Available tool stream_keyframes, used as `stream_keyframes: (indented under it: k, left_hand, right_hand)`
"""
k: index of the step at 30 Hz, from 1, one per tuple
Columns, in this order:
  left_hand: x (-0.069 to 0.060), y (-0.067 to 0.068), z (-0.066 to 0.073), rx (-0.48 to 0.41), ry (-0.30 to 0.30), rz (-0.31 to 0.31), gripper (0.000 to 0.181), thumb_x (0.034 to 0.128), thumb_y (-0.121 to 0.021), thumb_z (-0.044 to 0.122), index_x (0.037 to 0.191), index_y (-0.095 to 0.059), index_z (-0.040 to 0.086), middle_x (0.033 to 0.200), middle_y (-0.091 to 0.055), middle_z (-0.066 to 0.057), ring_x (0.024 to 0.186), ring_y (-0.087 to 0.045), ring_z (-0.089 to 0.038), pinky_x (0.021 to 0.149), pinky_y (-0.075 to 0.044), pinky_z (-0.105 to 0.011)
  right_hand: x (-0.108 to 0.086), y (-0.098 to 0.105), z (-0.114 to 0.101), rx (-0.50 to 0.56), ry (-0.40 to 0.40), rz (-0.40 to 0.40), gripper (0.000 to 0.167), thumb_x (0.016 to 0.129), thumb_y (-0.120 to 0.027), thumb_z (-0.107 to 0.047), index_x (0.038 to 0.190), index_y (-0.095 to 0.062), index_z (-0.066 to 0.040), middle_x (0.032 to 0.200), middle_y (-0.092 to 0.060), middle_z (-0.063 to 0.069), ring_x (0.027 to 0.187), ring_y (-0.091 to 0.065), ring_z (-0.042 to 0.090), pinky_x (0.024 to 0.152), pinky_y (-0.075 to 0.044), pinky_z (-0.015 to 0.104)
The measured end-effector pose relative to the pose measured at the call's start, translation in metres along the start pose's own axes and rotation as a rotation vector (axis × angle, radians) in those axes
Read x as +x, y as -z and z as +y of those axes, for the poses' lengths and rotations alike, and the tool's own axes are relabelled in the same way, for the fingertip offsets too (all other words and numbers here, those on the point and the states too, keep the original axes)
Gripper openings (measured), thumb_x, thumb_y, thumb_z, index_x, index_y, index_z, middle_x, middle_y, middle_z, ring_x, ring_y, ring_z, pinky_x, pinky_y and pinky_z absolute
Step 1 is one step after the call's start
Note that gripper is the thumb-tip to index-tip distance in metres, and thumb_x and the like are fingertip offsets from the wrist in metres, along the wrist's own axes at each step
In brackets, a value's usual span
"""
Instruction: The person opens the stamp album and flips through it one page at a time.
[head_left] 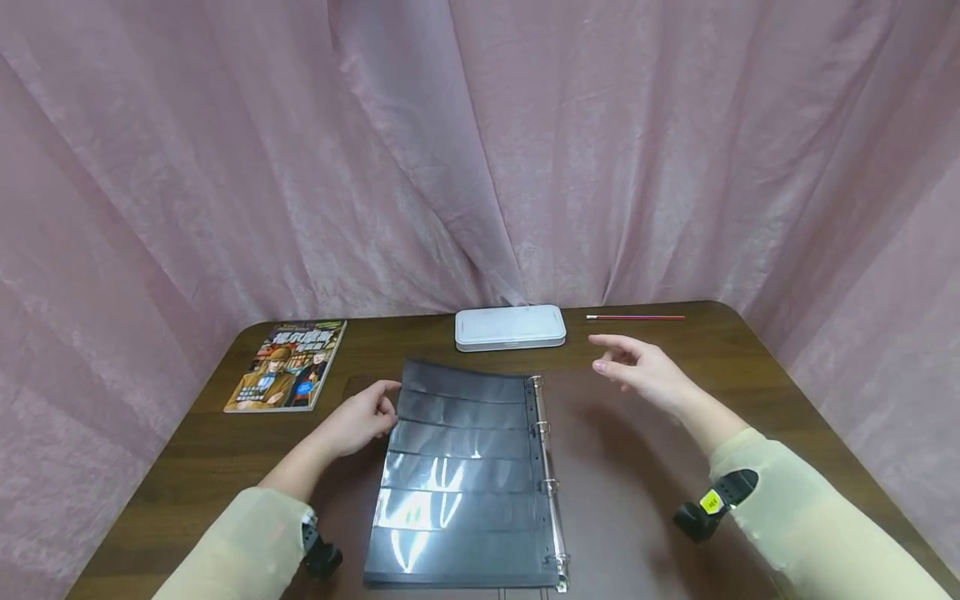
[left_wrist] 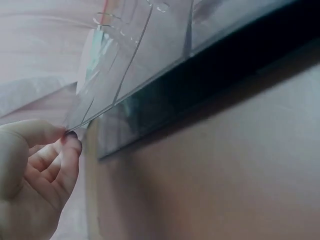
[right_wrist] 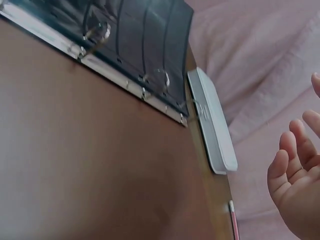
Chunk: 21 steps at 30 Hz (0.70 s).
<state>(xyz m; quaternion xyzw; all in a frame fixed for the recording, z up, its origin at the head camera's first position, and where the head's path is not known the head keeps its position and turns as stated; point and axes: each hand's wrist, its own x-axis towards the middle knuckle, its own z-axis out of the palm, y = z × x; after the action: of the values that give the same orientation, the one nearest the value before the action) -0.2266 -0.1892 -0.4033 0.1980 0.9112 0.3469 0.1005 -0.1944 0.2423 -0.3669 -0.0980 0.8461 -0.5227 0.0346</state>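
Note:
A ring binder [head_left: 600,500] with a brown cover lies spread on the table, its metal ring bar [head_left: 552,500] running down the middle. Black pages with rows of clear pockets [head_left: 465,467] lie over its left side. At their upper left edge my left hand [head_left: 365,419] pinches a page corner between thumb and fingers; the left wrist view shows this page [left_wrist: 150,60] lifted, with another dark sheet beneath. My right hand [head_left: 641,371] hovers above the right inside cover, fingers loosely bent, holding nothing. In the right wrist view several metal rings [right_wrist: 160,80] stand along the bar.
A white pencil case [head_left: 510,327] sits at the table's back edge. To its right lies a thin red pencil [head_left: 637,317]. A comic-style book [head_left: 285,367] rests at the back left. Pink curtains [head_left: 480,150] hang behind and on both sides.

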Motion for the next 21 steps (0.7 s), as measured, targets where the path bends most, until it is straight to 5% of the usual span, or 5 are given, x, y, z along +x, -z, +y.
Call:
stream_keyframes:
  k: [9,21]
  left_hand:
    - [-0.003,-0.020,-0.014,0.069,0.063,0.058,0.048,0.0832,-0.056,0.003,0.130,-0.048,-0.004,0.073,-0.052,0.003,0.068,-0.050,-0.012,0.068,-0.040,-0.031]
    - [-0.007,-0.027,-0.016,0.172,0.145,-0.005,0.043,0.0881,-0.060,0.010,0.128,-0.051,-0.003,0.072,-0.049,0.001,0.061,-0.044,-0.014,0.061,-0.037,-0.031]
  right_hand:
    - [-0.005,0.020,0.012,-0.079,-0.026,0.038,0.058,0.089,-0.064,-0.034,0.139,-0.045,-0.008,0.111,-0.056,0.012,0.099,-0.054,0.021,0.082,-0.045,0.037]
    - [-0.012,0.034,0.019,-0.120,-0.065,0.060,0.063,0.091,-0.060,-0.040,0.142,-0.040,-0.010,0.120,-0.053,0.015,0.104,-0.052,0.026,0.083,-0.044,0.037]
